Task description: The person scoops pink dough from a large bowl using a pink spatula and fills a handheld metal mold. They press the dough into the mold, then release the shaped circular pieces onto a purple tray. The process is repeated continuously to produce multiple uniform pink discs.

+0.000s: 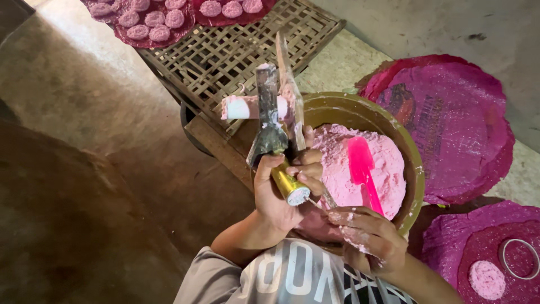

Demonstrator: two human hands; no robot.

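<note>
A: Left hand fingers?

B: Curled tight round a gold handle of a scraper-type tool. Thumb side faces camera; the handle's white-capped end pokes out below the fist. The dark metal blade points up and away, crusted with pink paste. A second flat blade, thin and pale, stands beside it in the same grip. Can't tell whether it's a separate tool.

A: Anything on the blades?

B: A pale pink-and-white lump sits across them near the top.

A: Right hand?

B: Fingers loosely bent, smeared with white-pink residue. Fingertips rest by the lower end of a bright pink spatula. Whether they actually pinch it isn't clear.

A: Where's the spatula?

B: Lying on a mound of pink dough in an olive-brown bowl, just right of the left fist.

A: Surroundings?

B: A woven bamboo rack behind the bowl; at its far end are magenta sheets with round pink cakes. Right of the bowl there's a magenta woven mat. Bottom right, another mat holds one pink disc and a white ring, just beside each other. A grey printed shirt at the bottom edge.
</note>
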